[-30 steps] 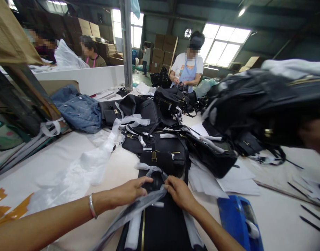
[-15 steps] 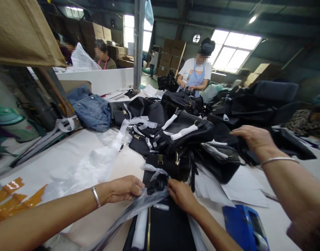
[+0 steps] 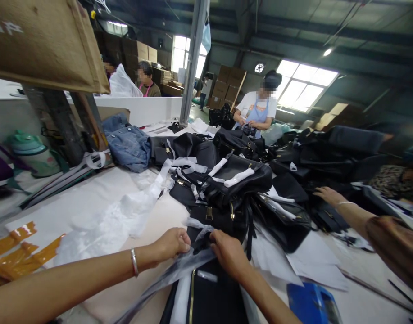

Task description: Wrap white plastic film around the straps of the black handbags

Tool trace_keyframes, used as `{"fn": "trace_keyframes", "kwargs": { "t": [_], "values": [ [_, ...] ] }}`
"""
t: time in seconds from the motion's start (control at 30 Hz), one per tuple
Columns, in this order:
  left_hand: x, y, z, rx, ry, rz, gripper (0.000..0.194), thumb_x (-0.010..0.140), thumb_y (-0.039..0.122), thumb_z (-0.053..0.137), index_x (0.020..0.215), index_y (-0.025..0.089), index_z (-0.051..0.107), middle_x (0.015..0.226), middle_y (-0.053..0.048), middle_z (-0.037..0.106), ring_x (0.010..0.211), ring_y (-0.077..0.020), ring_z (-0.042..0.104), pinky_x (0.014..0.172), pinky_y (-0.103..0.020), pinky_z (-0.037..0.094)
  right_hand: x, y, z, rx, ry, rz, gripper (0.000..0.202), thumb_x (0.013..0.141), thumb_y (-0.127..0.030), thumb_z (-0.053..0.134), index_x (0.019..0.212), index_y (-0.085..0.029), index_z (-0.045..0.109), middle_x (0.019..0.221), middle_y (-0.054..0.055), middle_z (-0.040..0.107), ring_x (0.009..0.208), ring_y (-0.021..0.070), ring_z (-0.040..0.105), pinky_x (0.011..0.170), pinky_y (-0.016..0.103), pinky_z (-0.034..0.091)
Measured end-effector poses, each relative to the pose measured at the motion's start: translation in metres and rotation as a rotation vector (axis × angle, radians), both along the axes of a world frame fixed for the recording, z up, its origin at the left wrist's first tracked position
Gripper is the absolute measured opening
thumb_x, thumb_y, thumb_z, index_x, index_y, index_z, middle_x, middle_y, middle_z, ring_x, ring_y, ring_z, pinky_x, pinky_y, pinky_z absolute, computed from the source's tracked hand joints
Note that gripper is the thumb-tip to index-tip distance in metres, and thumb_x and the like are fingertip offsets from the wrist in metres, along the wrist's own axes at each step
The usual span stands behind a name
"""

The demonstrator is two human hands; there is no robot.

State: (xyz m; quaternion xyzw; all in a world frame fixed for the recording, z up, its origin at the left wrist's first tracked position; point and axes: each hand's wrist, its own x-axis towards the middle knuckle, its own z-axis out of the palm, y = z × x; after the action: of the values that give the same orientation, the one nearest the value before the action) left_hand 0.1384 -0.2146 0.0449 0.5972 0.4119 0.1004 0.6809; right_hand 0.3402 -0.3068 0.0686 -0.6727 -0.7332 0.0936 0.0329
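Observation:
A black bag [image 3: 218, 299] with a gold zipper lies on the table right in front of me. Across its top runs a strip of clear plastic film [image 3: 196, 262], which trails down to the lower left. My left hand [image 3: 175, 243], a silver bangle on its wrist, pinches the film at the bag's upper left. Fingers bent and closed, my right hand [image 3: 227, 250] grips the film's other end near the bag's dark strap, which is partly hidden. Just beyond both hands sits another black bag [image 3: 223, 220] with gold hardware.
Black bags with white-wrapped handles [image 3: 240, 177] are heaped ahead. A blue plastic case [image 3: 310, 302] and white paper sheets [image 3: 314, 256] lie at right. Another person's hand [image 3: 329, 196] reaches over bags there. Crumpled white wrapping [image 3: 115, 220] and a denim garment [image 3: 127, 141] are at left.
The other person's arm at right has moved farther away from me, over the black bags. My view has shifted slightly; both my hands still hold the film in nearly the same place.

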Motion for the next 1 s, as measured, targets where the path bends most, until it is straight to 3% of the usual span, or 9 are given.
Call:
{"fn": "trace_keyframes", "kwargs": {
  "t": [0.1, 0.23, 0.33, 0.53, 0.73, 0.9, 1.0],
  "values": [
    [0.003, -0.003, 0.0, 0.098, 0.004, -0.028, 0.01, 0.064, 0.022, 0.057, 0.072, 0.017, 0.053, 0.052, 0.007, 0.046, 0.048, -0.0102, 0.043, 0.046, -0.021, 0.029, 0.001, 0.002, 0.006, 0.066, 0.174, 0.096, 0.021, 0.089, -0.018, 0.051, 0.109, -0.024, 0.054, 0.105, 0.002, 0.062, 0.093, 0.0172, 0.06, 0.078, 0.025, 0.044],
    [0.005, -0.004, -0.005, 0.222, 0.034, -0.072, 0.005, 0.066, 0.02, 0.053, 0.07, 0.018, 0.051, 0.052, 0.007, 0.043, 0.051, -0.0109, 0.04, 0.048, -0.022, 0.026, -0.005, 0.004, -0.006, 0.09, 0.174, 0.106, 0.012, 0.093, -0.021, 0.047, 0.096, -0.022, 0.059, 0.092, 0.002, 0.063, 0.085, 0.0171, 0.06, 0.072, 0.025, 0.042],
    [0.007, -0.001, -0.009, 0.31, 0.066, -0.108, 0.003, 0.066, 0.018, 0.051, 0.069, 0.018, 0.05, 0.057, 0.006, 0.045, 0.057, -0.012, 0.041, 0.052, -0.023, 0.028, -0.005, 0.003, -0.015, 0.102, 0.203, 0.105, 0.014, 0.093, -0.022, 0.046, 0.096, -0.023, 0.06, 0.095, 0.003, 0.063, 0.083, 0.0166, 0.06, 0.07, 0.024, 0.041],
    [0.019, 0.007, -0.006, 0.456, 0.159, -0.208, 0.005, 0.069, 0.015, 0.047, 0.07, 0.018, 0.051, 0.065, 0.002, 0.051, 0.065, -0.0154, 0.048, 0.058, -0.025, 0.034, 0.003, 0.0, -0.023, 0.058, 0.492, -0.046, 0.016, 0.089, -0.02, 0.051, 0.101, -0.025, 0.059, 0.096, -0.001, 0.067, 0.09, 0.017, 0.062, 0.077, 0.025, 0.043],
    [0.039, 0.01, 0.009, 0.634, 0.283, -0.355, 0.009, 0.071, 0.012, 0.049, 0.068, 0.017, 0.056, 0.074, -0.004, 0.059, 0.072, -0.0198, 0.054, 0.064, -0.029, 0.038, 0.007, -0.005, -0.024, 0.012, 0.664, -0.032, 0.02, 0.087, -0.016, 0.048, 0.096, -0.026, 0.063, 0.096, -0.001, 0.067, 0.091, 0.0169, 0.061, 0.078, 0.026, 0.042],
    [0.059, 0.003, 0.014, 0.803, 0.373, -0.426, 0.013, 0.072, 0.011, 0.051, 0.08, 0.013, 0.062, 0.09, -0.012, 0.059, 0.08, -0.0237, 0.055, 0.069, -0.033, 0.042, 0.011, -0.006, -0.029, -0.035, 0.868, -0.14, 0.018, 0.086, -0.021, 0.051, 0.104, -0.024, 0.054, 0.079, -0.003, 0.066, 0.072, 0.0153, 0.06, 0.068, 0.026, 0.043],
    [0.072, -0.005, 0.012, 0.908, 0.389, -0.419, 0.024, 0.07, 0.01, 0.055, 0.093, 0.011, 0.062, 0.103, -0.015, 0.055, 0.096, -0.0286, 0.05, 0.08, -0.039, 0.042, 0.013, -0.006, -0.037, -0.082, 0.968, -0.15, 0.023, 0.082, -0.02, 0.055, 0.105, -0.023, 0.051, 0.083, -0.002, 0.068, 0.076, 0.0156, 0.062, 0.066, 0.025, 0.044]
  ]
}}
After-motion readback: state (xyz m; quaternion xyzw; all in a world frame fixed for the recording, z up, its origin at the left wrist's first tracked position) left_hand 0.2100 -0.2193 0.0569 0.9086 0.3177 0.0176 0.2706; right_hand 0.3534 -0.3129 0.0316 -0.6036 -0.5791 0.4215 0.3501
